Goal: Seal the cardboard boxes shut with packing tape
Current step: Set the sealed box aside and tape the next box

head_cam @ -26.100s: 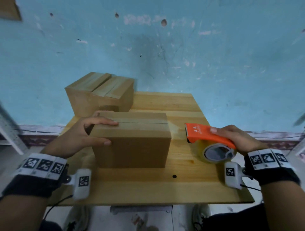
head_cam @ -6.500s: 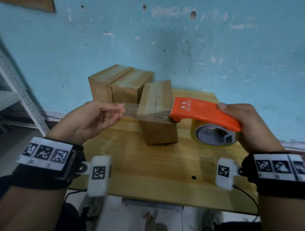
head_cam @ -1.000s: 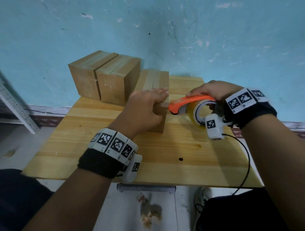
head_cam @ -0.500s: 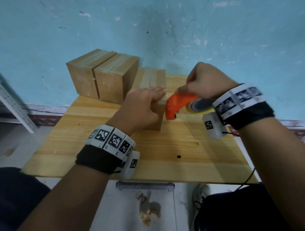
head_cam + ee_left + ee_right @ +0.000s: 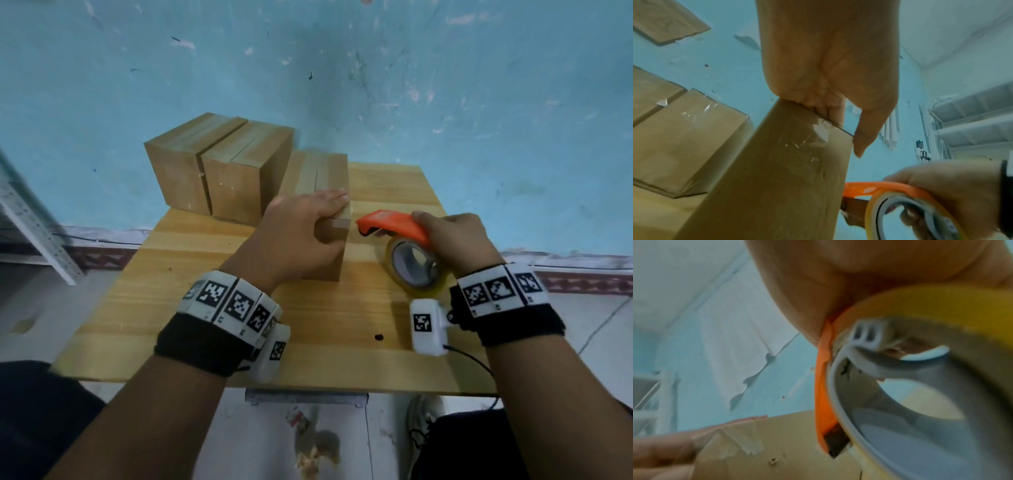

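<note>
A narrow cardboard box (image 5: 318, 171) stands mid-table, its long side running away from me. My left hand (image 5: 320, 219) lies over its near top edge, fingers flat on the lid and thumb down the front face. A strip of clear tape (image 5: 337, 224) folds over that edge; the left wrist view shows the tape (image 5: 807, 134) crinkled on the front face under my left hand (image 5: 828, 65). My right hand (image 5: 455, 240) grips the orange tape dispenser (image 5: 390, 222) with its yellowish roll (image 5: 411, 270) just right of the box, apart from it. The right wrist view shows the dispenser (image 5: 823, 402) close up and blurred.
Two taller cardboard boxes (image 5: 181, 171) (image 5: 239, 174) stand side by side at the back left of the wooden table (image 5: 205, 308), against the blue wall. A metal shelf frame (image 5: 34, 240) stands off to the left. The table's front edge is near my wrists.
My right hand has dropped from beside the box top and turned the dispenser back level, away to the right of the box. My left hand stays pressed on the box edge.
</note>
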`<state>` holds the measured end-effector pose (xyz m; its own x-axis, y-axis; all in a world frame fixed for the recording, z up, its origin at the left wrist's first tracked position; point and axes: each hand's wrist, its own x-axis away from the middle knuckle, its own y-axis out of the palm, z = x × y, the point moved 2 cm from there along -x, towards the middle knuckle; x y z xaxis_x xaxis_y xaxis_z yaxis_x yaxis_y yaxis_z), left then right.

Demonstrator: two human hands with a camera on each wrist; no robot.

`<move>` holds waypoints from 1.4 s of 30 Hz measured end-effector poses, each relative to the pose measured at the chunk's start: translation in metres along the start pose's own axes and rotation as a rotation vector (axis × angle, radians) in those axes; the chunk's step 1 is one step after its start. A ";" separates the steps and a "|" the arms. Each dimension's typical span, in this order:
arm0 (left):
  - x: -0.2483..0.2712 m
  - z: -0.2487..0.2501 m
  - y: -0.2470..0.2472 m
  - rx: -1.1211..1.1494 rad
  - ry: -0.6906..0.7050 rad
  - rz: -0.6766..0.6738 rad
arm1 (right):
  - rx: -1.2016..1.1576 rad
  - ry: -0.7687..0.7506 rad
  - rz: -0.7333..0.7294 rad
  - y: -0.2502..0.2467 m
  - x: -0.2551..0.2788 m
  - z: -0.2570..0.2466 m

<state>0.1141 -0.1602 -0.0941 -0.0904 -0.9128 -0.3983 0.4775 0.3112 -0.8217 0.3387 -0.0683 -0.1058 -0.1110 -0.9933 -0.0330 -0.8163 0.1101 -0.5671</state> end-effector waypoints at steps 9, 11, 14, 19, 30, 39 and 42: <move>-0.005 0.001 -0.005 0.149 -0.071 -0.042 | -0.465 0.495 -0.465 0.031 -0.019 0.045; -0.006 0.001 -0.004 0.116 -0.049 -0.020 | -0.462 0.475 -0.437 0.032 -0.025 0.050; -0.005 0.002 -0.003 0.044 -0.022 -0.010 | -0.331 0.405 -0.389 0.029 -0.027 0.046; -0.007 -0.001 -0.002 -0.018 0.025 -0.021 | -0.144 0.257 -0.283 0.022 -0.006 0.027; -0.006 -0.007 0.005 -0.026 0.137 0.066 | -0.010 -0.576 -0.245 0.022 0.047 -0.035; -0.008 -0.003 -0.001 0.043 0.065 0.003 | 0.077 -0.563 -0.204 0.048 0.048 -0.039; -0.006 -0.006 -0.014 0.203 -0.029 -0.170 | 0.089 -0.607 -0.212 0.048 0.049 -0.041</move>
<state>0.1028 -0.1577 -0.0832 -0.1605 -0.9557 -0.2469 0.6234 0.0958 -0.7760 0.2708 -0.1105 -0.1012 0.4089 -0.8397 -0.3574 -0.7325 -0.0685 -0.6773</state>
